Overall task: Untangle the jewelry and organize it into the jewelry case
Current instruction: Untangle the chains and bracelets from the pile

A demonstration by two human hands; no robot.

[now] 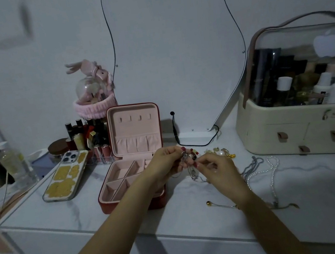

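A: Where does the person stand with the jewelry?

B: Both hands are raised over the marble-look tabletop, at about three o'clock from the open jewelry case. The left hand has its fingertips pressed together on the top of a silvery tangle of jewelry; the right hand pinches the same knot from lower down, with a clear loop hanging between them

A: How should the teasing-apart go?

B: Judging from the grip, the left hand does best as the anchor while the right draws out one strand at a time, loosening rather than tugging, since fine chain would likely cinch tighter under force. Keeping the knot low over the tabletop would catch anything that drops

A: And the rest?

B: A silver chain and a pearl strand lie at four o'clock from the hands, gold and pearl earrings just beyond at two o'clock, and a gold-ball pin at six o'clock. The case's pink compartments look bare, so sorting seems hardly begun

A: Any writing?

B: The cosmetics organizer at three o'clock has a small line of lettering on its front, too blurred to read. An apple-shaped logo shows on its clear lid. The phone at nine o'clock shows no legible text
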